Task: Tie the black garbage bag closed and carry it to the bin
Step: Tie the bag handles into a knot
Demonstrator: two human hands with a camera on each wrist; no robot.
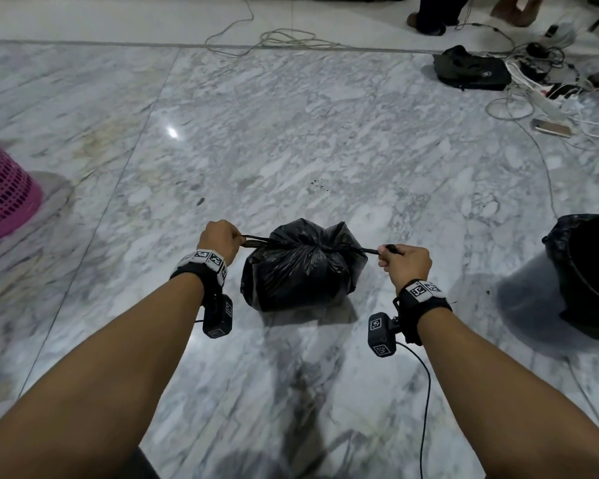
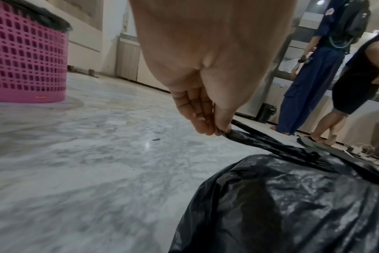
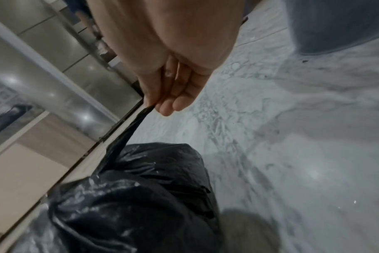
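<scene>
So you are partway through the tie, by the look of it: your left hand (image 1: 219,238) and your right hand (image 1: 404,262) each pinch one twisted tail of the crinkled black plastic garbage bag (image 1: 301,267), and the two tails run out taut and nearly level to either side of a gathered neck at the top. I judge that a first knot is being drawn tight; whether it is a full knot or only a first cross I cannot tell, as the neck is too dark to read.

Your grip on the left is thumb against fingertips (image 2: 202,126) on the very end of its tail, shown plainly in the left wrist view. Your grip on the right is the same kind of pinch, the fingertips (image 3: 169,107) pressed onto the thin tail end.

The bag sits on the grey-veined marble floor (image 1: 291,140), between your two hands and slightly beyond them, its body below the line of the tails.

Left to do: finish the knot, lift the bag, carry it. Off to the right stands a black-lined bin (image 1: 588,274), near the bag. Farther off on the left stands a pink perforated plastic basket (image 1: 4,191), also lined in black; which one is meant I cannot say.
</scene>
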